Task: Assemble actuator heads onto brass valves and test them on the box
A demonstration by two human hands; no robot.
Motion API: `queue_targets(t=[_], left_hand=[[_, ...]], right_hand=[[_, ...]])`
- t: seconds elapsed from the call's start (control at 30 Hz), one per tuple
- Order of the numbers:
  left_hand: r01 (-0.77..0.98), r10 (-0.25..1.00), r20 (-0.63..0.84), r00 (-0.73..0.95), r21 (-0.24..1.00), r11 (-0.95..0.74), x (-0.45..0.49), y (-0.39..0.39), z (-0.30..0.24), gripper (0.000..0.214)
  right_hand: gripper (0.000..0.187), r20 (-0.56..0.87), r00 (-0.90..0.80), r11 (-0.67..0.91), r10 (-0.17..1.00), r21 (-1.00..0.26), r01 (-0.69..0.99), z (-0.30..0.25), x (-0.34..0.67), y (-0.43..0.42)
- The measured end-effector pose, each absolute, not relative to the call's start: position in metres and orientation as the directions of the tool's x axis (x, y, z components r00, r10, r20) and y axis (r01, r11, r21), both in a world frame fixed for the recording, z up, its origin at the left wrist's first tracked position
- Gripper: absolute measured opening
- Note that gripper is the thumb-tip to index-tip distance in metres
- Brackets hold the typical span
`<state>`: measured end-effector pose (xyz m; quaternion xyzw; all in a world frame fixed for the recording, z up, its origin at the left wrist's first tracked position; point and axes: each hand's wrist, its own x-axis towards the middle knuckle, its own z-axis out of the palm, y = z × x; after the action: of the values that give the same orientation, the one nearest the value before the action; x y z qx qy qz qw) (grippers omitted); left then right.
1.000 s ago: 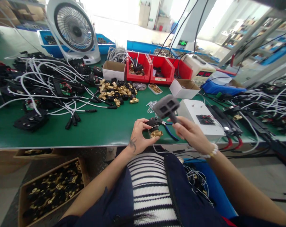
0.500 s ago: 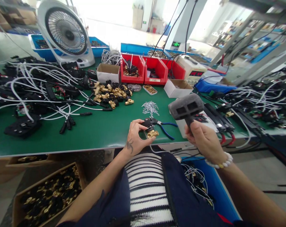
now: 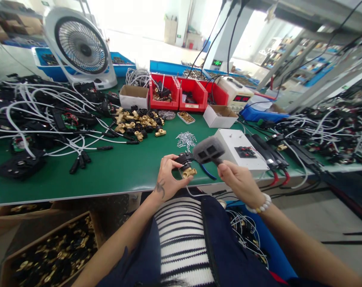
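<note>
My left hand is closed on a brass valve with a black top, its thumb and fingers around the sides at the bench's front edge. A white cable runs from it toward my lap. My right hand grips the handle of a hammer with a thick dark grey head that has square recesses. The hammer head hangs just right of and slightly above the valve, apart from it as far as I can tell. Behind it lie blue-handled pliers, partly covered. A small pile of bent metal wire clips lies beyond the valve.
Brass fittings are heaped at the back left, near cabled black units. A white box with black sockets stands to my right. Red bins, a white carton and a fan line the back.
My right hand has swung the hammer left and down, closer to the valve, uncovering the white box. My left hand still holds the valve. The view has shifted slightly.
</note>
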<state>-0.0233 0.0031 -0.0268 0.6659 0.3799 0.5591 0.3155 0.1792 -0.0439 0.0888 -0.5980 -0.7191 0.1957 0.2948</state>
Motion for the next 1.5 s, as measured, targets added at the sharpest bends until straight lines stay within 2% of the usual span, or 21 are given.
queue_targets(t=[0.13,0.27,0.43,0.63,0.83,1.0,1.13,1.2,1.33,1.5], left_hand=[[0.148,0.86,0.504,0.086,0.847,-0.511,-0.023,0.003,-0.028,0.039],[0.149,0.857,0.508,0.087,0.844,-0.516,-0.023,0.004,-0.027,0.039],[0.158,0.851,0.52,0.072,0.836,-0.525,-0.022,0.003,-0.025,0.038],[0.163,0.847,0.525,0.081,0.832,-0.531,-0.022,0.004,-0.027,0.039],[0.16,0.841,0.536,0.074,0.826,-0.541,-0.021,0.004,-0.028,0.038],[0.163,0.841,0.535,0.077,0.826,-0.54,-0.021,0.005,-0.028,0.04],[0.162,0.84,0.538,0.063,0.825,-0.541,-0.02,0.005,-0.028,0.038],[0.164,0.842,0.536,0.061,0.827,-0.538,-0.02,0.005,-0.029,0.038],[0.165,0.846,0.529,0.062,0.831,-0.531,-0.021,0.006,-0.029,0.04],[0.163,0.847,0.529,0.051,0.832,-0.53,-0.021,0.005,-0.028,0.038]], right_hand=[[0.063,0.162,-0.132,0.205,0.978,-0.628,0.751,0.087,0.178,-0.043],[0.061,0.176,-0.083,0.18,0.981,-0.652,0.737,0.09,0.182,-0.043],[0.065,0.02,-0.188,0.172,0.982,-0.507,0.844,0.089,0.182,-0.041],[0.063,0.186,-0.073,0.168,0.98,-0.565,0.808,0.095,0.184,-0.041],[0.064,0.052,-0.205,0.206,0.977,-0.44,0.874,0.096,0.18,-0.036],[0.064,0.186,-0.122,0.201,0.975,-0.505,0.839,0.1,0.182,-0.034],[0.064,0.054,-0.216,0.218,0.975,-0.44,0.871,0.093,0.181,-0.03],[0.064,0.066,-0.214,0.221,0.975,-0.435,0.873,0.094,0.183,-0.029],[0.065,0.179,-0.119,0.198,0.977,-0.528,0.826,0.096,0.183,-0.03],[0.063,0.056,-0.216,0.214,0.975,-0.507,0.835,0.09,0.18,-0.029]])
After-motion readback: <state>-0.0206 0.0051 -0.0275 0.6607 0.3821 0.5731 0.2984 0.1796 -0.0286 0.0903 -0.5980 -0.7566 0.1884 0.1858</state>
